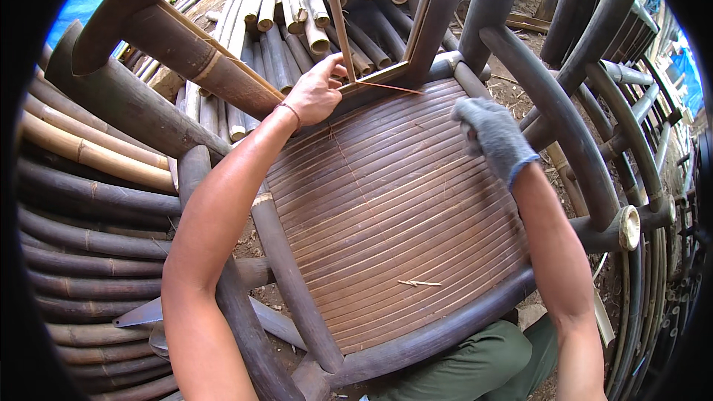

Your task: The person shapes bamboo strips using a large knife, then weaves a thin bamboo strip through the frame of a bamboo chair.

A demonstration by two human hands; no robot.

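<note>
A dark bamboo chair stands before me, its slatted seat (401,230) facing up. At the seat's far edge my bare left hand (316,93), with a thin bracelet at the wrist, has its fingers closed at the lower end of a slim upright bamboo strip (338,18). Beside those fingers a thin reddish strand (390,87) runs rightward over the seat. My right hand (494,137), in a grey knitted glove with a blue cuff, hovers over the seat's far right part. Its fingers are curled and slightly blurred; what they hold, if anything, is hidden.
Small pale slivers (420,283) lie on the seat. Curved armrests (557,119) rise at its sides. A saw blade (141,314) shows at lower left beside stacked dark poles (96,241). Cut bamboo tubes (297,0) are heaped behind the chair. My knee (468,360) is under its front edge.
</note>
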